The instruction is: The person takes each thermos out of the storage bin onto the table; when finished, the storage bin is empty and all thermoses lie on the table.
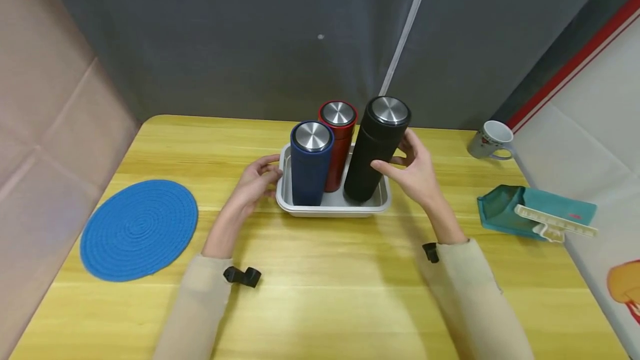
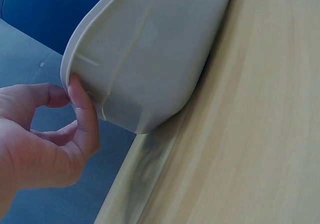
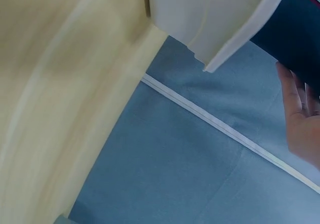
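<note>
A light grey tray (image 1: 330, 211) stands on the table and holds the thermos bottles. The blue thermos (image 1: 311, 174) is upright at its left, with the red thermos (image 1: 341, 146) just behind. The black thermos (image 1: 372, 151) leans, its steel lid towards the right and its lower end inside the tray. My right hand (image 1: 414, 168) grips the black thermos from the right, thumb on the near side; its other fingers are partly hidden. At the tray's left end, my left hand (image 1: 257, 181) pinches the rim between thumb and finger, as the left wrist view shows.
A round blue woven placemat (image 1: 140, 229) lies at the left of the wooden table (image 1: 320, 293). To the right are a patterned mug (image 1: 491, 140) and a teal bag (image 1: 535, 213) with a white clip. A grey curtain (image 1: 250, 43) hangs behind the table.
</note>
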Tool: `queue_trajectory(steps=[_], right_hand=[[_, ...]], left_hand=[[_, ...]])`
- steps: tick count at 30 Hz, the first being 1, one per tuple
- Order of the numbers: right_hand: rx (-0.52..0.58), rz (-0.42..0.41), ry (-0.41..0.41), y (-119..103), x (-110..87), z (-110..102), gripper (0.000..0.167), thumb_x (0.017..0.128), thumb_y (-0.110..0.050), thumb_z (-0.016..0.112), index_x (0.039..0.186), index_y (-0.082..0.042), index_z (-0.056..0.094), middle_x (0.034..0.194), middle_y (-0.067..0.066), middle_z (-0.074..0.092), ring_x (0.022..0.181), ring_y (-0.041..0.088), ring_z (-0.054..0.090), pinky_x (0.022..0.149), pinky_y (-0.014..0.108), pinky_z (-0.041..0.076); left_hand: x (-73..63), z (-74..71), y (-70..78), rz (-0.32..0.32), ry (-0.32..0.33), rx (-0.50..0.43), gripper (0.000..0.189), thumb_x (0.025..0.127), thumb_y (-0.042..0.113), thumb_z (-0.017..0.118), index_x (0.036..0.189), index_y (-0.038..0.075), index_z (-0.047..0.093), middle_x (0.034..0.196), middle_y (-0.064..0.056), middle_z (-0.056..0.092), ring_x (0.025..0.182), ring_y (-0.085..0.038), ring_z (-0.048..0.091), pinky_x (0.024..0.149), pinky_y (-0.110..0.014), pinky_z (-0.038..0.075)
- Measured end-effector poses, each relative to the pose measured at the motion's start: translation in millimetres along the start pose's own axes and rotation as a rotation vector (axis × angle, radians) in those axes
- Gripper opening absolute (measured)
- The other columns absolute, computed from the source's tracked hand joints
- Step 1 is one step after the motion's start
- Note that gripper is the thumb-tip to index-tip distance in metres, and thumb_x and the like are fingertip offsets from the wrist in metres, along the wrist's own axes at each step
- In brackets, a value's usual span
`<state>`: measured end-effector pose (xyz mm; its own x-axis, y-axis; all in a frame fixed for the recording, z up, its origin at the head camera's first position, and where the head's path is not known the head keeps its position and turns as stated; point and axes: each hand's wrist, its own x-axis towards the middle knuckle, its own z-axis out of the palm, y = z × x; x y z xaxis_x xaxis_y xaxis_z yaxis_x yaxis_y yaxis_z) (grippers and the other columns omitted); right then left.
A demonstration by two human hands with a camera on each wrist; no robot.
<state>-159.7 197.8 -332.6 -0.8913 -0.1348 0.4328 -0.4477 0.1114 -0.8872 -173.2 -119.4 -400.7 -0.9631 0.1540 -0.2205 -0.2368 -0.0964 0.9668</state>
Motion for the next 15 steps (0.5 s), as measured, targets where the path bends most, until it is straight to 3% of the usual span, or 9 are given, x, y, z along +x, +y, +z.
queue_trajectory(steps=[15], right_hand=[[0.013, -0.089, 0.027, -17, 20.7, -8, 0.065, 0.072, 0.015, 0.074, 0.131, -0.005, 0.055, 0.117, 0.013, 0.06, 0.098, 0.026, 0.06, 0.072, 0.026, 0.056]], left_hand=[[-2.3, 0.8, 1.8, 0.0, 0.004, 0.028, 0.05, 0.092, -0.002, 0.049, 0.141, 0.0, 0.041, 0.106, -0.011, 0.049, 0.072, -0.015, 0.056, 0.053, -0.023, 0.051]])
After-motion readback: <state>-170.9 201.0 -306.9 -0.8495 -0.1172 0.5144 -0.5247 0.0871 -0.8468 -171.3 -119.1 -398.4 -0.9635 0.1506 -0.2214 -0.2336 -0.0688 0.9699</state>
